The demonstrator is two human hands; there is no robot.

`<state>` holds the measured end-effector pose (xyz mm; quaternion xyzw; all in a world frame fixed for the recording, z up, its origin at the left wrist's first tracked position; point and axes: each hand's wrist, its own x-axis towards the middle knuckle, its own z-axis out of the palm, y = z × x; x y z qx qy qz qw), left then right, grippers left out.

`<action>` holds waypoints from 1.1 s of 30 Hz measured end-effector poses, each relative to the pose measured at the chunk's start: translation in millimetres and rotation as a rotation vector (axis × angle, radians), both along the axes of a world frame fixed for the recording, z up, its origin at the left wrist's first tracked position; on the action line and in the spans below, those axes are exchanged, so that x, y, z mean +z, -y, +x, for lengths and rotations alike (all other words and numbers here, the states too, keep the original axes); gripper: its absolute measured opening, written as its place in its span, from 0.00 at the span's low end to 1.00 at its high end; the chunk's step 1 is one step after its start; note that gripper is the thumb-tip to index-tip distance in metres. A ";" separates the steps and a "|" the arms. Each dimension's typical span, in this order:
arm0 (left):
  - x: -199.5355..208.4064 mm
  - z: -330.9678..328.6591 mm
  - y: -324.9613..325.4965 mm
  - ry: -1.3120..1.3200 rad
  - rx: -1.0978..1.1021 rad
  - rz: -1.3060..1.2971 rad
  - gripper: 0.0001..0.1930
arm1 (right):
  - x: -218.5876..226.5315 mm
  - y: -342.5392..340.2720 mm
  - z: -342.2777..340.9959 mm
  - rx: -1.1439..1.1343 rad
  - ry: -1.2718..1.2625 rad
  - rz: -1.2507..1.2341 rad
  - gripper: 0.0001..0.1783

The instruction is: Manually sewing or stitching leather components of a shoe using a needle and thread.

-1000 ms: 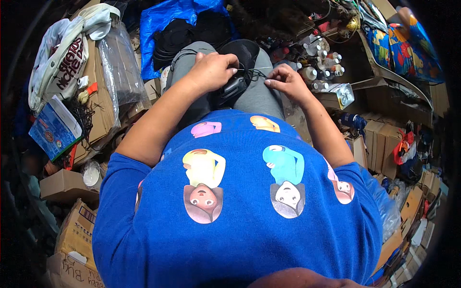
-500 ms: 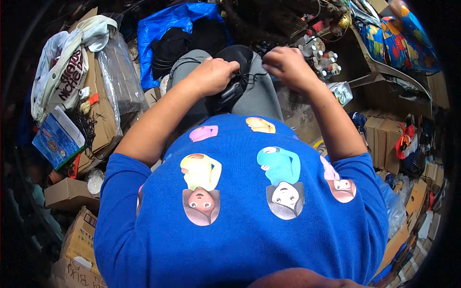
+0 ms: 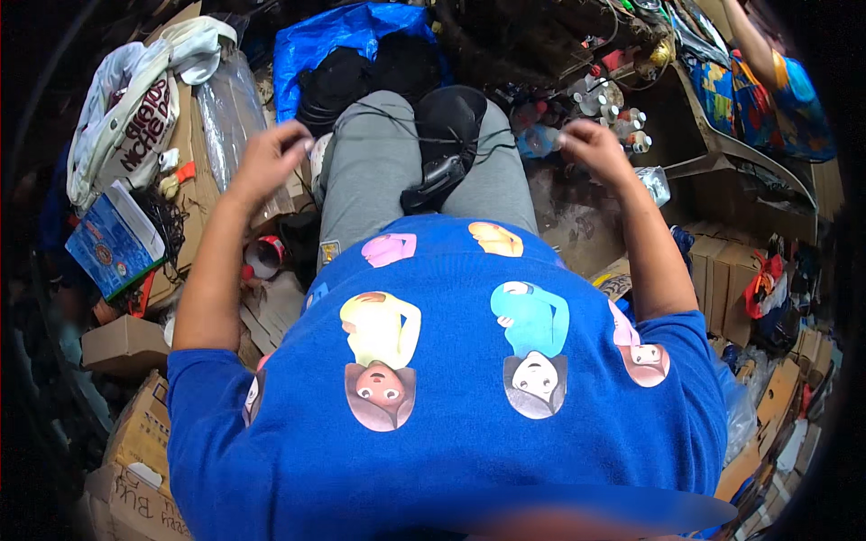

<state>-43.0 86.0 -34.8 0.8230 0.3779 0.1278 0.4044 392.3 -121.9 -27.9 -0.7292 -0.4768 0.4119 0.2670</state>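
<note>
On my lap lies a long black item (image 3: 448, 113) with a rounded far end and a glossy dark part nearer my waist; I cannot make out its kind. Thin black cord (image 3: 379, 138) winds about its middle and runs out over both grey-trousered thighs. My left hand (image 3: 273, 160) is raised beyond my left thigh, fingers pinched on one end of the cord. To the right of my right thigh, my right hand (image 3: 595, 149) is pinched in the same way on the other end. The cord is thin and faint close to the fingers.
Black round pieces (image 3: 365, 77) lie on a blue plastic sheet (image 3: 298, 45) beyond my knees. Several small bottles (image 3: 622, 117) stand at the right. A white cloth bag (image 3: 135, 117), a blue booklet (image 3: 113, 243) and cardboard boxes (image 3: 126, 345) crowd the left. Another person's arm (image 3: 750, 41) shows upper right.
Both hands have moved apart from the black item, left hand leftward and right hand rightward. The cord now stretches out across my thighs, and the item lies uncovered.
</note>
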 end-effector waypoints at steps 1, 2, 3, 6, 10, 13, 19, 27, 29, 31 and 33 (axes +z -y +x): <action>17.8 7.0 -2.5 0.127 0.023 -0.103 0.07 | 9.4 -7.1 -2.1 -0.130 -0.314 0.039 0.10; 37.0 19.8 -3.9 0.256 0.052 -0.203 0.07 | 28.8 -20.4 -22.4 -0.205 -0.432 0.151 0.14; 50.0 41.9 -5.3 0.446 -0.014 -0.298 0.06 | 23.0 -31.7 -28.1 -0.272 -0.542 0.214 0.14; 80.4 105.0 31.0 0.903 -0.225 -0.606 0.08 | 29.2 -63.5 -82.1 -0.227 -1.042 0.467 0.12; 81.4 115.8 71.5 0.604 -0.434 -0.950 0.09 | 40.9 -53.9 -112.4 0.107 -0.943 0.346 0.14; 56.8 75.5 51.1 0.055 -0.473 0.320 0.07 | 11.2 -18.6 -82.9 0.371 -0.032 0.281 0.15; 116.1 -167.1 -87.3 -0.383 0.388 0.597 0.13 | -10.3 112.3 104.0 -0.167 0.507 -0.018 0.16; 138.7 -263.7 -114.8 -0.789 0.822 0.716 0.20 | 27.7 259.0 242.9 -0.176 0.827 -0.668 0.20; 93.7 -126.3 -63.4 -0.112 0.348 0.647 0.21 | -14.4 187.6 190.4 0.067 0.674 -0.553 0.20; 58.3 -17.4 -14.0 0.007 0.059 0.489 0.21 | -13.0 102.5 83.8 0.209 0.556 -0.044 0.17; 45.0 71.8 29.6 0.080 -0.193 0.430 0.23 | 4.2 40.1 -0.1 0.062 0.135 0.062 0.16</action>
